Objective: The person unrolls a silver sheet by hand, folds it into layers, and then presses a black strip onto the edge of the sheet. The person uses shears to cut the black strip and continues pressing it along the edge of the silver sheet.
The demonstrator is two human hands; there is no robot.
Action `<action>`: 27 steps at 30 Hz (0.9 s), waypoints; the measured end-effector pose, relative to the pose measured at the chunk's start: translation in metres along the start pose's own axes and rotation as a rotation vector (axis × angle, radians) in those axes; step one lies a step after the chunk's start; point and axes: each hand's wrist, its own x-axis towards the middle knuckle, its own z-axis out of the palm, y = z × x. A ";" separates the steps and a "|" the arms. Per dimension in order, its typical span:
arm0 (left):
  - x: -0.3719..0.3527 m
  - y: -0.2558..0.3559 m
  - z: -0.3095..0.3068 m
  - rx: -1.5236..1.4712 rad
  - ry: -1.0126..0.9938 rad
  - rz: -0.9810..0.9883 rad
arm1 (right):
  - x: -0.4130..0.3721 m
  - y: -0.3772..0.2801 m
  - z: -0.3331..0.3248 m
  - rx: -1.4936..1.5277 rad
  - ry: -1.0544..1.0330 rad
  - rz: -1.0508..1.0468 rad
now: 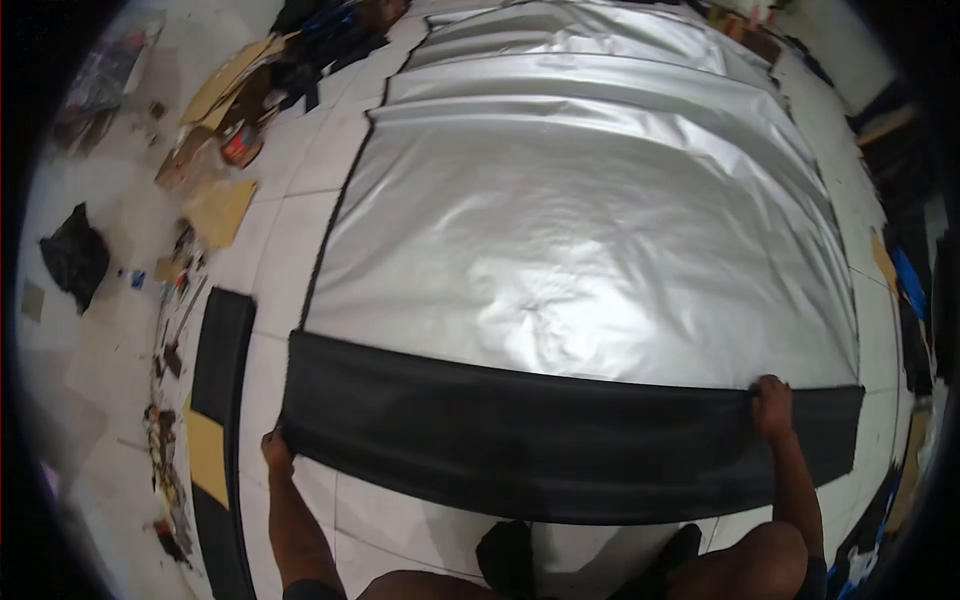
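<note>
A large silver sheet [560, 240] with a black underside lies spread over the floor. Its near end is turned over into a wide black band [520, 430] that runs across in front of me. My left hand [277, 450] is closed on the band's left edge, near its lower corner. Toward the right end, my right hand [771, 405] has its fingers curled at the band's upper edge, where black meets silver. The far part of the sheet is rippled in several folds.
Beside the sheet on the left lies a long folded black strip [222, 350] with a tan piece [208, 455] on it. Cardboard [235, 85], a black bag [75, 255] and scraps litter the left floor. Dark materials and a blue item [910, 280] line the right.
</note>
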 end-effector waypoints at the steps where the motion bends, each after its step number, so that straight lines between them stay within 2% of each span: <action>1: 0.002 -0.005 -0.008 0.110 0.001 -0.001 | -0.003 0.002 0.001 0.010 -0.007 -0.008; 4: 0.000 -0.018 -0.014 0.294 0.122 0.018 | -0.003 -0.006 -0.012 0.025 -0.083 -0.010; 7: -0.019 -0.020 0.000 0.280 0.353 0.085 | -0.009 -0.013 -0.028 0.124 -0.091 0.020; 8: -0.028 -0.017 0.006 0.181 0.412 0.057 | -0.013 -0.015 -0.027 0.177 -0.075 0.028; 10: -0.050 -0.002 0.021 -0.015 0.531 0.011 | -0.044 0.011 -0.002 0.103 0.218 0.090; 11: -0.060 0.001 0.025 -0.317 0.417 0.033 | -0.065 0.021 0.002 0.095 0.231 0.265; 12: -0.057 -0.014 0.011 -0.360 0.132 -0.036 | -0.091 0.033 0.004 0.086 0.240 0.443; 13: -0.079 -0.013 0.019 -0.360 -0.004 -0.066 | -0.124 0.051 0.017 0.021 0.289 0.603; 14: -0.107 -0.009 0.029 -0.411 -0.101 -0.168 | -0.162 0.075 0.035 -0.042 0.335 0.762; 16: -0.160 -0.020 0.051 -0.546 -0.250 -0.222 | -0.240 0.125 0.077 -0.084 0.285 1.052; 17: -0.176 -0.038 0.055 -0.577 -0.320 -0.274 | -0.254 0.114 0.057 0.066 0.221 0.928; 18: -0.209 -0.028 0.066 -0.460 -0.249 -0.300 | -0.263 0.115 0.051 -0.105 -0.240 0.981; 19: -0.218 -0.045 0.069 -0.505 -0.293 -0.346 | -0.266 0.117 0.051 -0.012 -0.361 1.088; 20: -0.248 -0.026 0.080 -0.545 -0.277 -0.362 | -0.269 0.119 0.053 0.067 -0.489 1.192; 22: -0.265 -0.019 0.085 -0.561 -0.252 -0.352 | -0.279 0.140 0.061 0.768 0.005 1.513; 23: -0.264 -0.030 0.089 -0.567 -0.233 -0.359 | -0.285 0.148 0.069 0.917 0.161 1.450; 25: -0.233 -0.062 0.079 -0.398 -0.194 -0.289 | -0.279 0.156 0.074 1.155 0.500 1.296; 27: -0.229 -0.042 0.078 -0.153 -0.060 -0.229 | -0.286 0.195 0.093 1.484 0.731 1.413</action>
